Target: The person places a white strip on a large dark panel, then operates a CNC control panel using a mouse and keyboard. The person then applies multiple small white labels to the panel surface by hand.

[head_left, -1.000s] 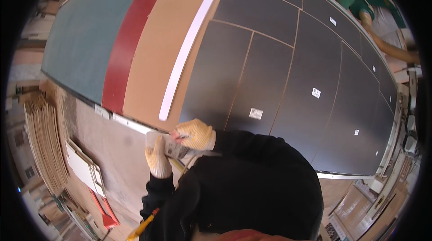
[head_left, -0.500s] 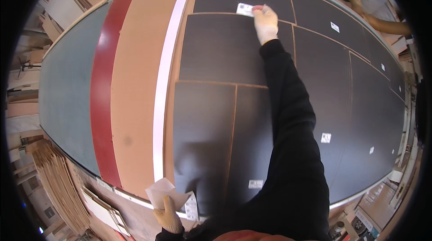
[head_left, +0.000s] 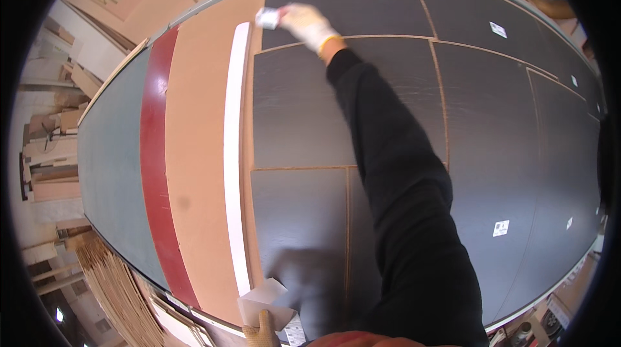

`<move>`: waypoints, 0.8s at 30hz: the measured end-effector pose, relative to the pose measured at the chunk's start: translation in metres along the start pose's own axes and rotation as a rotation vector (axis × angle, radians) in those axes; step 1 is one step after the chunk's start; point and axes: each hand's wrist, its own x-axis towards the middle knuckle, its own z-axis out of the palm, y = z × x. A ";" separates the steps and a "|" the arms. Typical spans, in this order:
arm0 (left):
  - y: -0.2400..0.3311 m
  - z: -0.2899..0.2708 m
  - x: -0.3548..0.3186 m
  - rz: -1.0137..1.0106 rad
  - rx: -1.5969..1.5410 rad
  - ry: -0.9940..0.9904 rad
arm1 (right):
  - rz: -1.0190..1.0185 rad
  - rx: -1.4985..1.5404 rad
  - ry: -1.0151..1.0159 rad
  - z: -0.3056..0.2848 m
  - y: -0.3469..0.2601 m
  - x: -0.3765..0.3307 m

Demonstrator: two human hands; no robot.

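My right hand (head_left: pixel 307 24), in a pale glove with bare or reddish fingertips, pinches a small white printed label (head_left: pixel 267 18). It is stretched out over the far left end of the far dark panel (head_left: pixel 343 0). My left hand (head_left: pixel 262 334), gloved too, is at the near edge with its thumb over some pale, folded backing paper (head_left: pixel 265 302). A printed label strip (head_left: pixel 295 331) hangs beside that paper. Other white labels lie on the dark panels to the right, one of them a near label (head_left: pixel 501 228). My right sleeve hides part of the middle panels.
Left of the dark panels lie a long white strip (head_left: pixel 237 153), a brown board (head_left: pixel 200 153), a red strip (head_left: pixel 155 153) and a grey-green surface (head_left: pixel 110 146). Stacked cardboard sheets (head_left: pixel 119 289) stand at lower left. Another person's arm (head_left: pixel 550 6) shows at far right.
My right hand has moved left along the far panel with the label in its fingers. The view has shifted slightly. My left hand still holds the backing paper near the front edge.
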 end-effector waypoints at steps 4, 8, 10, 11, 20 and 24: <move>0.014 -0.007 -0.005 0.016 -0.001 -0.023 | 0.153 -0.201 0.115 -0.089 -0.006 -0.030; 0.010 -0.020 -0.008 0.033 -0.053 -0.015 | 0.609 -0.879 0.320 -0.156 0.033 -0.049; 0.002 -0.022 -0.008 0.070 -0.013 -0.042 | 0.431 -0.873 0.025 -0.145 0.040 -0.053; -0.001 -0.024 -0.007 0.087 0.017 -0.061 | 0.306 -0.901 -0.165 -0.136 0.039 -0.048; 0.036 -0.067 -0.037 0.554 0.485 -0.019 | 0.164 -0.606 -0.399 -0.074 -0.076 -0.079; 0.042 -0.069 -0.076 0.285 -0.268 -0.159 | -0.361 0.071 -0.593 -0.015 -0.202 -0.225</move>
